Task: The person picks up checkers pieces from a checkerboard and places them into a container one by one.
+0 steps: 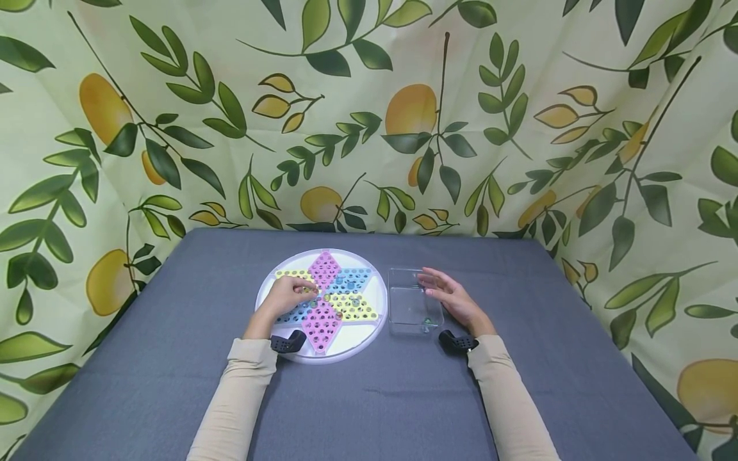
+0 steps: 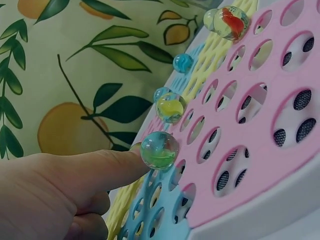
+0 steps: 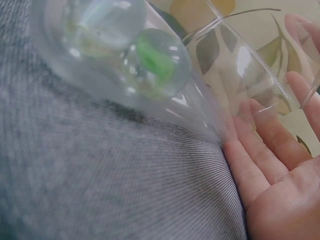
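My left hand (image 1: 288,296) is over the middle of a round Chinese checkers board (image 1: 377,282), its fingertips low above the holes. In the left wrist view one finger (image 2: 107,167) stretches to a clear marble with green inside (image 2: 160,151), which hides its tip; I cannot tell whether the fingers pinch it. A yellow-cored marble (image 2: 171,107) and a red-cored marble (image 2: 231,23) rest farther along the board. Beside a clear plastic box (image 1: 406,326), my right hand (image 1: 455,301) has its fingers extended along the right wall. A green-cored marble (image 3: 156,62) lies in the box.
The board is white with a pink, yellow and blue star; a few blue marbles (image 2: 182,63) sit toward its far side. Grey cloth (image 1: 369,410) covers the table, and a leaf-printed curtain (image 1: 357,160) hangs behind. The box stands close to the board's right rim.
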{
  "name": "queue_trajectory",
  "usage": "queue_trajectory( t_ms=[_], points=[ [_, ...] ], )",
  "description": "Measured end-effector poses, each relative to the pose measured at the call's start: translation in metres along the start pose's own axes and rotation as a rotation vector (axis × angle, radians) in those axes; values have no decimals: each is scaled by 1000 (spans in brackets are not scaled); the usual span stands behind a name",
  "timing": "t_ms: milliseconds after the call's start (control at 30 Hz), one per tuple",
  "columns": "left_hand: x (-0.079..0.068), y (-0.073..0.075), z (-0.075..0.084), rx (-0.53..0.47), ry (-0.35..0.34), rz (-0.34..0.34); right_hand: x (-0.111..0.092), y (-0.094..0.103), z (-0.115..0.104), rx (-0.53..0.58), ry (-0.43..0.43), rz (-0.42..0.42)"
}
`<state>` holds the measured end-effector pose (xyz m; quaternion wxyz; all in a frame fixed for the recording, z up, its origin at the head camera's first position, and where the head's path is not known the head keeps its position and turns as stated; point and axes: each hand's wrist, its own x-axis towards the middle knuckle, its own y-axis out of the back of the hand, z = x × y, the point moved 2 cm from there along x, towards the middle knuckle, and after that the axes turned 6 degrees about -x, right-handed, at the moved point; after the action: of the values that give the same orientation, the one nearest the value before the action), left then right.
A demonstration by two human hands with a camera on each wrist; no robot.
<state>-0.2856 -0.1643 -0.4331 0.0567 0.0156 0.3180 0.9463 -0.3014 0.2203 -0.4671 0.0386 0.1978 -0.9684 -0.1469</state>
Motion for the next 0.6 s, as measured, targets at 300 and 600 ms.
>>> queue_trajectory(
  t_ms=[300,600],
  points=[
    [0,0,0,3,0,8,0,-1,1,53,42,-15],
    [0,1,0,-2,-3,11,0,0,1,44,21,-15]
  ],
)
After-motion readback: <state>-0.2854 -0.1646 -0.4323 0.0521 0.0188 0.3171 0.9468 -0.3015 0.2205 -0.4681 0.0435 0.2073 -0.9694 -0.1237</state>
